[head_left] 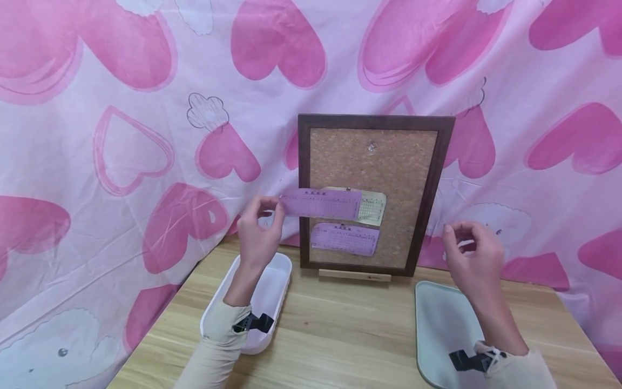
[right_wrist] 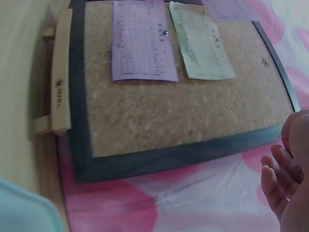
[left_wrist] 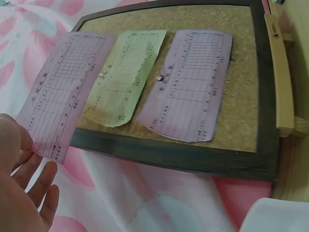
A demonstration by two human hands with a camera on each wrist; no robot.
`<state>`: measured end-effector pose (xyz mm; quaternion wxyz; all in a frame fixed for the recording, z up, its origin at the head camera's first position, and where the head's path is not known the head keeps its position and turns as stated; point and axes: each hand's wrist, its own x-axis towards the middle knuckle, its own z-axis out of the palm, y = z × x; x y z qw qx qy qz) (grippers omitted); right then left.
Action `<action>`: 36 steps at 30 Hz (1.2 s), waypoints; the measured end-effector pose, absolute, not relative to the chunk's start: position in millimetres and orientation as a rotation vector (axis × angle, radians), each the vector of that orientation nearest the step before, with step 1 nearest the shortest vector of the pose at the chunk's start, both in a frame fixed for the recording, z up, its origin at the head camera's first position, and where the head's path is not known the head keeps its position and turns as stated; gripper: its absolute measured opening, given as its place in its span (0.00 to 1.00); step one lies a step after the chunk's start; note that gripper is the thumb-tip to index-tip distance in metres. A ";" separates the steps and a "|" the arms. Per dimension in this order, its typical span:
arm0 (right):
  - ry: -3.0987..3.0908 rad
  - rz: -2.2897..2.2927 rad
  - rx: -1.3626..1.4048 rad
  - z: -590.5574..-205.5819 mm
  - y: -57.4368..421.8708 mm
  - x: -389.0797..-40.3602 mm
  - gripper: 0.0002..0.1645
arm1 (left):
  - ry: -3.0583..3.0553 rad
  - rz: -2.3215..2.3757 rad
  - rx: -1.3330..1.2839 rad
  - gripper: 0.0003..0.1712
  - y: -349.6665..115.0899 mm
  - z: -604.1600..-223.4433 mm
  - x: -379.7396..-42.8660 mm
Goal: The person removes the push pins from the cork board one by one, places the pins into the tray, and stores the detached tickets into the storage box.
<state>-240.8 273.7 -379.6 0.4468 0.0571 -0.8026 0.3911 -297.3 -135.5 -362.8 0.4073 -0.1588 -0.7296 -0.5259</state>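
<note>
My left hand (head_left: 259, 232) pinches the left end of a purple printed receipt slip (head_left: 320, 203), stretched out in front of the corkboard (head_left: 403, 162). In the head view this slip overlaps a pinned yellow-green slip (head_left: 372, 209). Below them, another purple slip (head_left: 344, 239) is fastened to the cork by a silver pin (left_wrist: 160, 78) at its top edge. My right hand (head_left: 476, 251) is raised to the right of the board, thumb and index finger pinching a tiny shiny pin (right_wrist: 280, 137), mostly hidden by the fingertips.
A small cluster of silver pins (head_left: 371, 146) is on the upper cork. The dark-framed board stands on a wooden support (head_left: 355, 275). A white basket (head_left: 282, 265) lies under my left forearm, a pale green tray (head_left: 432, 324) beside my right. Heart-patterned cloth (head_left: 277, 43) hangs behind.
</note>
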 end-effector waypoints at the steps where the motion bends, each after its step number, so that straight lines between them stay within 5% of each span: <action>1: -1.987 0.976 0.132 -383.5 275.6 -238.2 0.10 | -1.841 -1.336 -0.402 0.05 -136.8 -365.7 -296.4; 15: -2.112 1.005 -0.091 -433.7 293.9 -206.5 0.06 | -1.852 -1.496 -0.373 0.06 -163.9 -403.7 -284.8; 36: -2.541 0.839 0.000 -455.9 322.0 -210.3 0.06 | -1.911 -1.509 -0.263 0.10 -192.9 -422.0 -295.0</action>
